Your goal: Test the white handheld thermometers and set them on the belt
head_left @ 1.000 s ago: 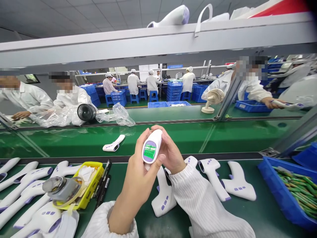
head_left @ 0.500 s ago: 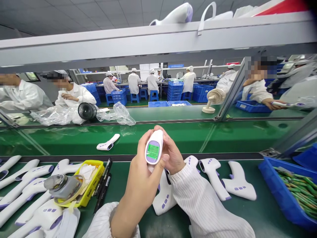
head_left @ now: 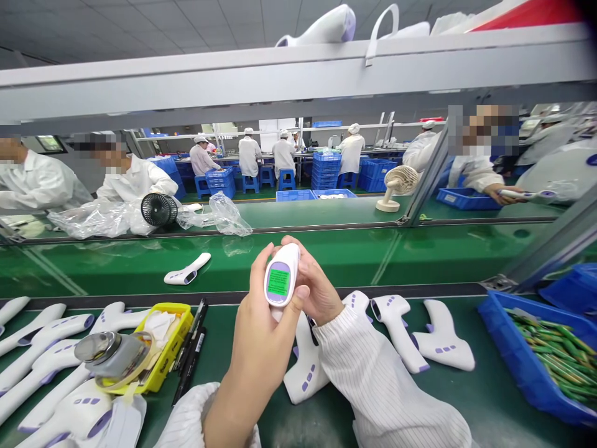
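A white and purple infrared thermometer is held up at the middle of the view, its lit green screen facing me. My left hand is closed round its lower part, thumb on the right. Around the far right side of the same thermometer curl the fingers of my right hand. The handle is hidden behind my hands. Under my right wrist a second thermometer lies on the bench, partly covered. To the right rest two more, one with its handle toward me and one tilted sideways.
Several thermometers lie at the left beside a yellow tray, a dispenser bottle and black pens. A blue bin of green parts stands right. Another thermometer lies on the green belt. Co-workers sit beyond.
The view has shifted slightly, so most things appear a little further left. On the belt, the lone thermometer has moved left. Both hands keep hold of the lit thermometer.
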{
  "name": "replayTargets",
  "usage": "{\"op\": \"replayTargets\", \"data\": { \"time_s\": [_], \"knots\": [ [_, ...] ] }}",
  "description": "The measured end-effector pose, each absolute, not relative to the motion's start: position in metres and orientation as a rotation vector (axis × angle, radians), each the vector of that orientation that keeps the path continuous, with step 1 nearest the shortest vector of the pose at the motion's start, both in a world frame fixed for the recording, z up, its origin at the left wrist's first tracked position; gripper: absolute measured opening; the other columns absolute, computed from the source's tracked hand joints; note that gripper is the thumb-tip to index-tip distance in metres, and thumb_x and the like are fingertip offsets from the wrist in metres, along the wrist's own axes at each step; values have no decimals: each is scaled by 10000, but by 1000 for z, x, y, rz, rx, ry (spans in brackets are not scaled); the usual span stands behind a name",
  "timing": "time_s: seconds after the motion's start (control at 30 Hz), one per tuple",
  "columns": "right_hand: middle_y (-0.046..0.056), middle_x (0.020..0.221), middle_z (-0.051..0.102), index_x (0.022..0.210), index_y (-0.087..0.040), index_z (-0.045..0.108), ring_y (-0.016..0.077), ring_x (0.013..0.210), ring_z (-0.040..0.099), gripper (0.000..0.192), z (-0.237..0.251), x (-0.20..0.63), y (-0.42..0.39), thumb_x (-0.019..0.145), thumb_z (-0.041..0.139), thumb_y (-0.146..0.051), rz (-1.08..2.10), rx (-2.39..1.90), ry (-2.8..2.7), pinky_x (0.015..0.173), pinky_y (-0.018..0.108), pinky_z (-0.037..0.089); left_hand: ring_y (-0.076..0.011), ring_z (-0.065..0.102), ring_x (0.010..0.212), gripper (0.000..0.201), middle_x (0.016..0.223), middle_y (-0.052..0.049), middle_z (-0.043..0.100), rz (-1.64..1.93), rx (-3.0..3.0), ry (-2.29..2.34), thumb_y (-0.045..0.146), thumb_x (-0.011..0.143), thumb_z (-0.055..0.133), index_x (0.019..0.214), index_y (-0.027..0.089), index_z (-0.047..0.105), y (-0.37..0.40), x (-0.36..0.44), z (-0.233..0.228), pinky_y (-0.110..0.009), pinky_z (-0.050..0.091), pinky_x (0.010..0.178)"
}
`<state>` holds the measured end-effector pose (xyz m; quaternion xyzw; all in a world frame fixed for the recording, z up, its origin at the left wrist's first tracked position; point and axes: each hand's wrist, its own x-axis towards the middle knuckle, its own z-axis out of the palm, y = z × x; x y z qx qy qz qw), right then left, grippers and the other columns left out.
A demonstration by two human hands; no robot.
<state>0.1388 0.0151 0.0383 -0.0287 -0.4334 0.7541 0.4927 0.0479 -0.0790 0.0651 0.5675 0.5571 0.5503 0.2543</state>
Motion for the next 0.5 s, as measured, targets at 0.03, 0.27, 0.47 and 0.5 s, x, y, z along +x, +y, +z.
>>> {"op": "replayTargets", "data": {
  "time_s": [0.03,0.27,0.47,0.5],
  "knots": [
    [-18,843,561,1054,-264,547,125,681,535,424,38,139,15,701,757,-370,1833,-62,-1051,618,222,473,-213,669,751,631,985,-36,708,1493,1536,1519,501,863,606,1428,326,384,-79,48,65,-261,518,587],
    [-21,849,571,1109,-289,522,125,642,530,534,35,140,17,666,796,-408,1766,-64,-1171,573,230,477,-198,621,610,660,784,-20,670,1510,1489,1532,517,848,622,1429,299,398,-78,49,66,-262,476,544],
    [-31,831,571,1097,-281,527,118,629,534,519,35,139,16,668,797,-396,1773,-60,-1148,571,224,482,-241,675,891,587,1095,-61,680,1510,1558,1567,513,869,596,1393,306,432,-77,48,67,-282,525,658],
    [-34,830,572,1095,-277,533,113,641,543,517,36,139,16,665,802,-376,1781,-59,-1130,590,217,485,-250,663,971,538,1156,-71,657,1530,1613,1589,499,878,587,1361,295,467,-76,48,67,-300,531,724]
  ]
}}
